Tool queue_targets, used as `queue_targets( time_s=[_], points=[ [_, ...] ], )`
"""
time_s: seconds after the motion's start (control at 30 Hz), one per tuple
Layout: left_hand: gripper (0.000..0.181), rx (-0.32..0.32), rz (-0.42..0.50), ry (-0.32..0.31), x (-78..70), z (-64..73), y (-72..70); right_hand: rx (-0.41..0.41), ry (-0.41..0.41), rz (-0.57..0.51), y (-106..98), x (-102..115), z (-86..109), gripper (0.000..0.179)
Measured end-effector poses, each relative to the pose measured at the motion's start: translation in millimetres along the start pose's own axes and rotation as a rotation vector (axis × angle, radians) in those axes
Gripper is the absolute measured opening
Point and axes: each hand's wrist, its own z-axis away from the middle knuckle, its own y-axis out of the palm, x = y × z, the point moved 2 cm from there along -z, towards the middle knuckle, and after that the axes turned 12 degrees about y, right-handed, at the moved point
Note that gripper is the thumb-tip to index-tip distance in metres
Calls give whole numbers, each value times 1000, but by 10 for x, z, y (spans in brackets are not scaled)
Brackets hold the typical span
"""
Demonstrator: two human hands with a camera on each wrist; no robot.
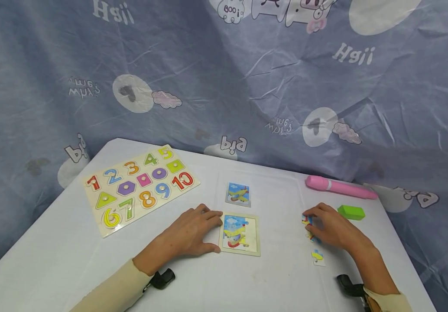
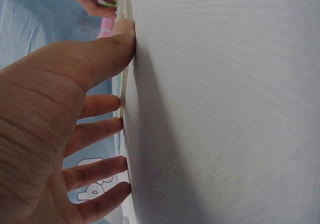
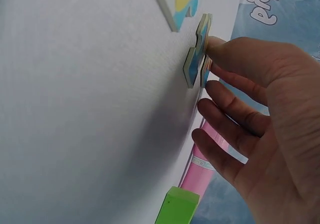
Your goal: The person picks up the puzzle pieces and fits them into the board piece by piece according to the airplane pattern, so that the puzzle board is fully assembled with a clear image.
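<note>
In the head view, my left hand (image 1: pixel 190 229) rests beside a small framed jigsaw board (image 1: pixel 258 236), fingertips and thumb at its left edge. Part of an airplane picture (image 1: pixel 232 234) fills the board's left side, and bare wood shows along the right. My right hand (image 1: pixel 331 227) pinches a small jigsaw piece (image 1: pixel 307 219) between thumb and index finger, low over the table. Other pieces (image 3: pixel 191 67) lie right at the thumb, partly hidden by the hand. A loose piece with yellow on it (image 1: pixel 318 258) lies nearer me.
Behind the board lies a small airplane picture card (image 1: pixel 238 194). A wooden number-and-shape board (image 1: pixel 142 186) spreads over the left side. At the right back are a pink tube-shaped object (image 1: pixel 341 187) and a green block (image 1: pixel 351 212). A printed blue curtain (image 1: pixel 208 108) hangs behind the table.
</note>
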Motion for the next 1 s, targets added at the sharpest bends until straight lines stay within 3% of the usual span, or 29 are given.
queue_targets(
  time_s=[0.43, 1.0],
  points=[
    [66, -3, -2, 5, -2, 5, 1, 27, 47, 3, 27, 4, -25, 39],
    [66, 3, -3, -2, 3, -6, 7, 5, -26, -8, 22, 208, -25, 36]
  ],
)
